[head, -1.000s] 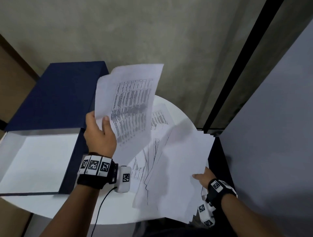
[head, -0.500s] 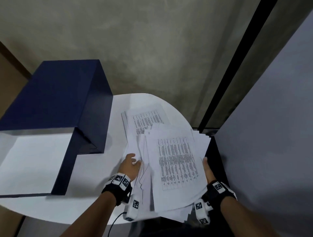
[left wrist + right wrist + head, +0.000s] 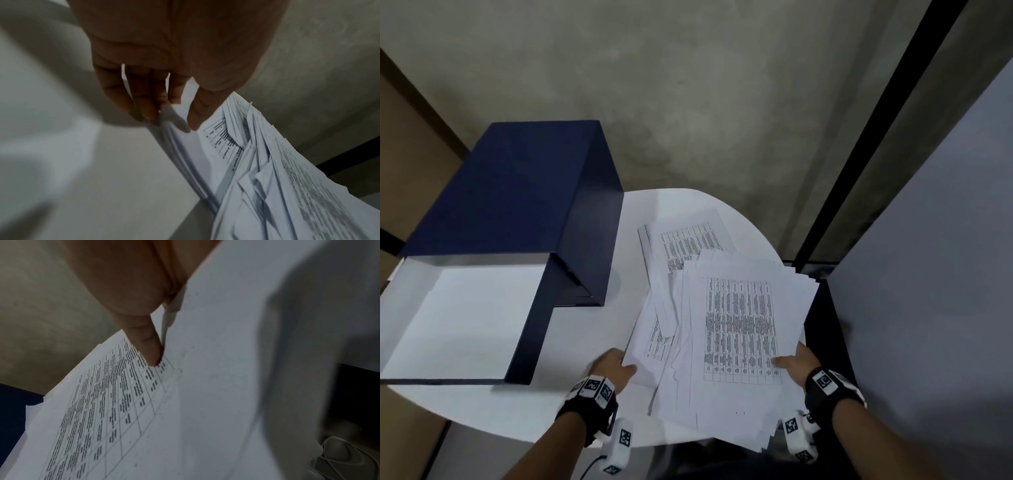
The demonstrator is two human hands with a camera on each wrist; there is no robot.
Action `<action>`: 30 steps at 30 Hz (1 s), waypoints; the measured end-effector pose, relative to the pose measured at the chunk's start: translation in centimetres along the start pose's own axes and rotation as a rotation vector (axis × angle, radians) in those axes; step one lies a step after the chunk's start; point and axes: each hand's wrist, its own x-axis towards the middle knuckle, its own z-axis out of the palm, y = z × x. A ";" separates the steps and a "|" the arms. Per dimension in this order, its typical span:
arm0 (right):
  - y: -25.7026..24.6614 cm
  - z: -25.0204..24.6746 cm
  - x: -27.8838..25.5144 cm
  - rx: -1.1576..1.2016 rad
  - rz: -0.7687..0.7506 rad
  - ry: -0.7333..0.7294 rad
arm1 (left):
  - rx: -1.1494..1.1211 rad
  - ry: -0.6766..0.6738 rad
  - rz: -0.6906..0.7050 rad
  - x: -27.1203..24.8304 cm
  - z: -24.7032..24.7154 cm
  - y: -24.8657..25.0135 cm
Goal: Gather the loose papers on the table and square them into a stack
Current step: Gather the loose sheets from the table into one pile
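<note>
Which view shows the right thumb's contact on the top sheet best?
Right wrist: the right thumb fills the frame, its tip pressed onto the top sheet at the printed table's corner. Head view shows the same thumb small, lying on the sheet. Left wrist view shows only the left hand gripping the pile's edge.

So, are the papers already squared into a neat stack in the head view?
No, the papers are fanned and skewed between the left hand and right hand, with edges sticking out unevenly.
</note>
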 end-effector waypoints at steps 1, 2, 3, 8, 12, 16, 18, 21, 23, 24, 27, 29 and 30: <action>0.0 0.1 0.1 0.002 -0.004 0.008 | 0.017 -0.037 0.008 -0.1 0.0 -0.1; 0.0 0.1 0.1 0.001 0.000 0.018 | 0.002 -0.057 0.015 -0.2 0.0 0.0; 0.2 0.1 0.2 0.006 -0.001 0.016 | -0.038 -0.072 0.027 -0.3 -0.1 -0.1; 0.4 0.3 0.6 -0.009 -0.003 0.021 | -0.219 0.131 0.041 -2.7 -2.1 1.6; 0.7 0.4 0.8 -0.012 -0.015 0.045 | -0.112 0.449 0.166 -6.2 -5.6 4.3; 0.3 0.3 0.5 -0.033 -0.019 0.033 | -0.137 0.668 0.274 -9.5 -9.0 6.6; 0.4 0.2 0.7 -0.037 -0.017 0.027 | -0.161 0.740 0.334 -10.8 -10.7 7.3; 0.4 0.2 1.0 -0.045 -0.011 0.017 | -0.165 0.871 0.432 -12.2 -13.1 8.1; 0.2 0.3 1.0 -0.040 -0.019 0.006 | -0.157 0.968 0.498 -13.0 -14.7 8.5; 0.1 0.3 1.0 -0.046 -0.020 0.012 | -0.155 1.004 0.518 -13.4 -15.5 8.8; 0.0 0.5 1.0 -0.068 -0.026 0.020 | -0.221 1.066 0.544 -15.0 -17.4 9.3; 0.3 0.6 1.2 -0.075 -0.015 0.010 | -0.325 1.093 0.538 -15.8 -18.3 9.5; 0.4 0.7 1.3 -0.068 -0.007 0.005 | -0.392 1.105 0.524 -16.0 -18.6 9.5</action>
